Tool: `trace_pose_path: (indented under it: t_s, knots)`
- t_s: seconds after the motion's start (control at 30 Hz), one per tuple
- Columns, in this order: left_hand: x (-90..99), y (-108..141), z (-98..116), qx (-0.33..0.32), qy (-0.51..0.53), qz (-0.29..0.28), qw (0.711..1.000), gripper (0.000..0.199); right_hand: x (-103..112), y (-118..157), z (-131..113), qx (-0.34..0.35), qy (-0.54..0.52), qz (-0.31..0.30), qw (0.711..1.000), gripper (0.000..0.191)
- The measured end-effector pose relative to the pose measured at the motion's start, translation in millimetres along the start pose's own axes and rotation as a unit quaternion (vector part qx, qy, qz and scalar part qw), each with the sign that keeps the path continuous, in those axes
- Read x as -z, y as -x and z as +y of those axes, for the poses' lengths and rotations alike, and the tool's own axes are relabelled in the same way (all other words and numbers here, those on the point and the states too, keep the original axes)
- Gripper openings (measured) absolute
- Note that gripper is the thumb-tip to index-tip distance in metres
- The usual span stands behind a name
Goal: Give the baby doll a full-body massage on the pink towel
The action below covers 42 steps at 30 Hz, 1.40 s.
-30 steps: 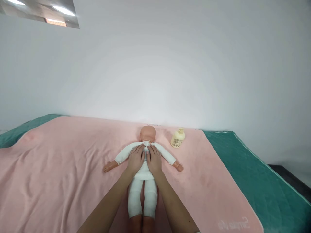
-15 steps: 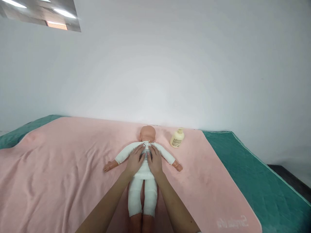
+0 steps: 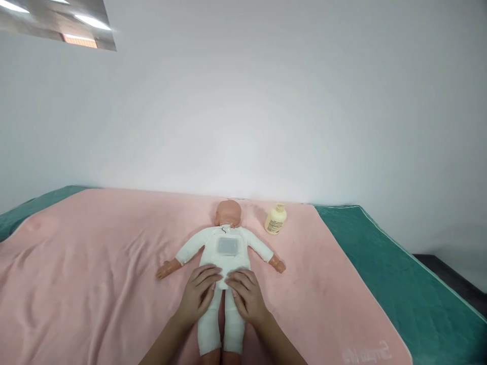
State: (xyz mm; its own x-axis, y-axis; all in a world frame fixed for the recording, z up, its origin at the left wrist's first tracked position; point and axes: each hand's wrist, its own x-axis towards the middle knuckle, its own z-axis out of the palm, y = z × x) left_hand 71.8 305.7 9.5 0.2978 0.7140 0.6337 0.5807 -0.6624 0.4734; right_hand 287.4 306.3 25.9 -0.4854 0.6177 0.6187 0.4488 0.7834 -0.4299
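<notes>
l hand (image 3: 200, 293) & r hand (image 3: 248, 295), 2 total, have just moved from the upper back of the doll (image 3: 230, 262) to its hips, fingers loosely bent, resting on it, gripping nothing; so contact's now on the lower body & 1 grey panel (image 3: 227, 247) is uncovered mid-doll. 1 doll, seemingly face-down, arms spread, on 1 pink blanket (image 3: 323, 284). 1 cream bottle (image 3: 276, 221) upright, right of doll's head. green cover (image 3: 380, 258) shows both sides of doll, 1 wall (image 3: 243, 101) beyond its head.
</notes>
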Motion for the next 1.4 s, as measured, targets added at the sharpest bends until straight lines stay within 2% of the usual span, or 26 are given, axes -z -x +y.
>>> trace_pose_path:
  t_s: [0.37, 0.57, 0.73, 1.1, 1.4]
  knots:
    - [-4.7, -6.6, -7.1, 0.050, 0.032, -0.046, 0.997, 0.025, -5.4, -12.6, 2.7, -0.043, -0.035, -0.008, 0.998, 0.029]
    - [0.4, -2.7, -0.2, 0.031, 0.014, -0.034, 0.999, 0.032, -5.5, -6.0, 1.2, -0.038, -0.011, -0.005, 0.999, 0.032]
    - [1.7, -1.3, 0.6, 0.024, -0.012, -0.027, 0.999, 0.040, -6.4, -1.2, 1.0, -0.068, 0.039, 0.017, 0.997, 0.036]
    - [-4.3, -8.5, -8.5, 0.060, 0.031, -0.037, 0.997, 0.027, -9.2, -8.3, 4.5, -0.099, -0.001, 0.004, 0.995, 0.027]
    - [-3.0, -13.6, -12.3, 0.035, 0.033, -0.014, 0.999, 0.029, -10.0, -2.0, 7.4, -0.085, 0.031, 0.027, 0.996, 0.035]
